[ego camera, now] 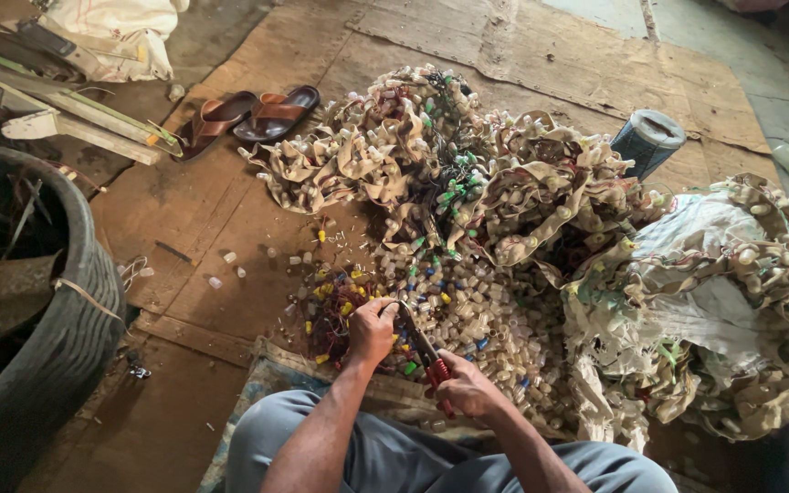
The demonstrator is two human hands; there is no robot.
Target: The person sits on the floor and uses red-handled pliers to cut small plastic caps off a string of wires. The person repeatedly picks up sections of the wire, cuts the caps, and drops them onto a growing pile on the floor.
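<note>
Red-handled cutters in right hand, left hand — small caps beneath

Cardboard-covered floor under bulb-socket heap

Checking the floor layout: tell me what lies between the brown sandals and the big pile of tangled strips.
In the head view, only bare cardboard flooring separates the sandals from the pile.
</note>
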